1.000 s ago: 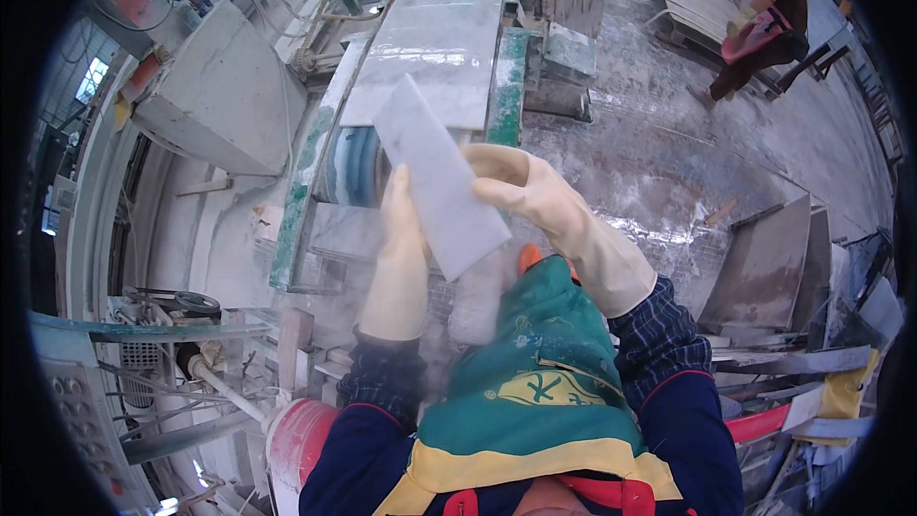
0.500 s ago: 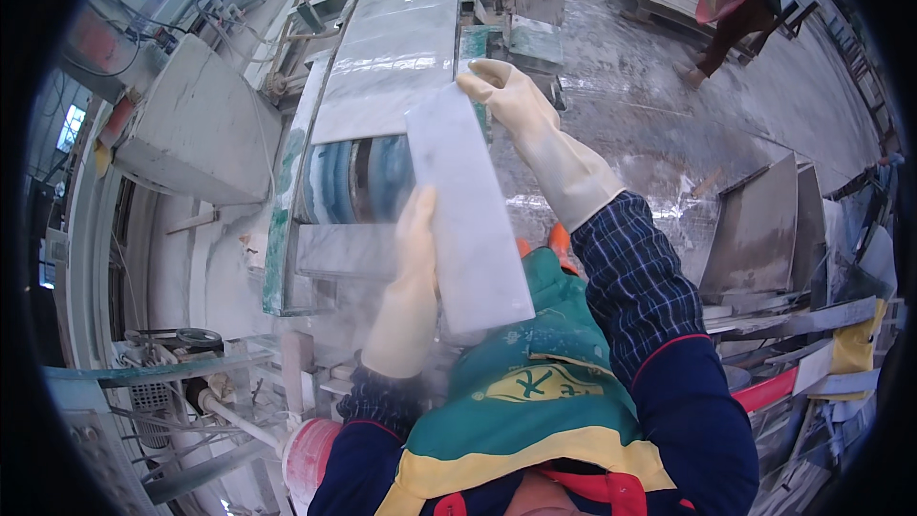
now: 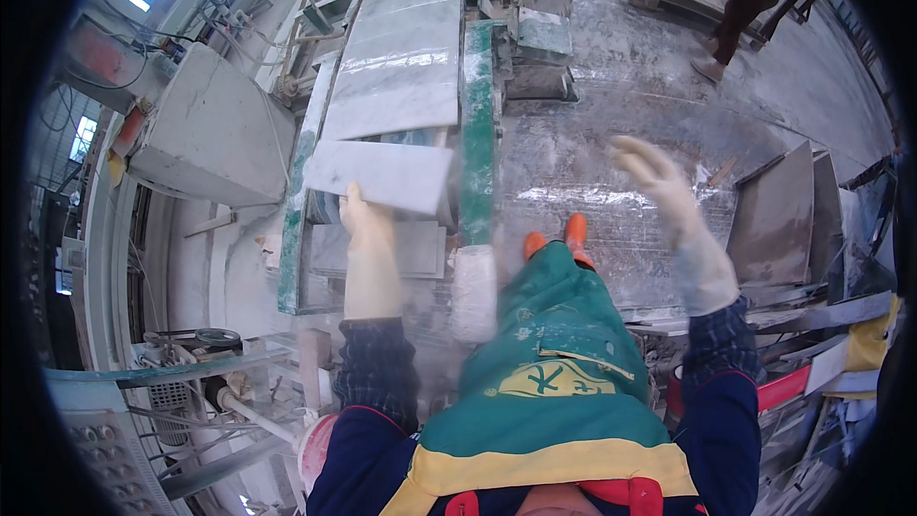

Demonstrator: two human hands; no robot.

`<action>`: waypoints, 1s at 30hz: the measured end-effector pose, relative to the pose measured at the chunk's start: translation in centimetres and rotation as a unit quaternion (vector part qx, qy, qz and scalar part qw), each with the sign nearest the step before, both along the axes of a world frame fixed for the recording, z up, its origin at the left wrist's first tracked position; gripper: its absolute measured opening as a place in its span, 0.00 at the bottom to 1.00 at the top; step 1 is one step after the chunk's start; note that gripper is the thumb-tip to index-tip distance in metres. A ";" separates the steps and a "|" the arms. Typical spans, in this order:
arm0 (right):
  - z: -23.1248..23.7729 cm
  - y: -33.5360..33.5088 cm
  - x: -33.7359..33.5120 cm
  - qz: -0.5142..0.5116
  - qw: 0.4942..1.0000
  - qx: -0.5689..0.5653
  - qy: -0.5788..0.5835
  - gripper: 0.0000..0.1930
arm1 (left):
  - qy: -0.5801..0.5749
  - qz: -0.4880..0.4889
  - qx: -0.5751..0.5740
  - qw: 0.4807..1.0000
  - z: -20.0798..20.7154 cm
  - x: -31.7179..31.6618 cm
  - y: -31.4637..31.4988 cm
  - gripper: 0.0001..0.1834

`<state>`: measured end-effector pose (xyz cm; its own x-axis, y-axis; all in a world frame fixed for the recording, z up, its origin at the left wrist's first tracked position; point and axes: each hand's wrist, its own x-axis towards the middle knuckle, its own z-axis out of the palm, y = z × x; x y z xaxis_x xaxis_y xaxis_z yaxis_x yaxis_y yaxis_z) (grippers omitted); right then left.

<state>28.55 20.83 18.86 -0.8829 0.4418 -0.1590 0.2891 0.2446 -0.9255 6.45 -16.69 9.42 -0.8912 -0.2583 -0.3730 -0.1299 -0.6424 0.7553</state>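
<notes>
A rectangular white marble tile lies crosswise over the near end of the conveyor belt, just below a row of wet marble tiles. My left hand, in a cream rubber glove, grips its near edge with the thumb on top; the other fingers are hidden underneath. Off to the right, my gloved right hand is raised over the floor, fingers stretched out and holding nothing, a little blurred. Below the held tile, more grey-white tiles lie stacked at the conveyor's end.
A green rail runs along the conveyor's right side, with a white wrapped bundle at its near end. Stone slabs lean at the right. A grey cabinet stands left. Another person stands at the far right.
The marble tile has turned from lengthwise to crosswise and moved left over the conveyor. My right hand has let go of it and swung away right. My left hand still holds it.
</notes>
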 end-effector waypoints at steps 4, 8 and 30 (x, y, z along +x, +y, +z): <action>-3.6 13.5 11.8 -0.227 0.968 0.102 0.037 0.23 | -0.018 0.054 0.004 0.998 -2.6 -2.7 -0.7 0.22; -5.9 24.8 29.7 -0.366 0.900 0.228 -0.066 0.25 | 0.008 0.055 0.003 0.998 -4.2 -4.5 0.4 0.24; -12.2 17.0 57.8 -0.595 0.615 0.380 -0.352 0.32 | -0.022 0.032 -0.029 0.999 -5.5 -7.2 1.7 0.24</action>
<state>86.35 37.80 6.68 0.3062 0.8909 0.3353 0.9452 -0.2428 -0.2183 -0.71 -14.94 3.91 -0.8554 -0.3363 -0.3939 -0.1240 -0.6054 0.7862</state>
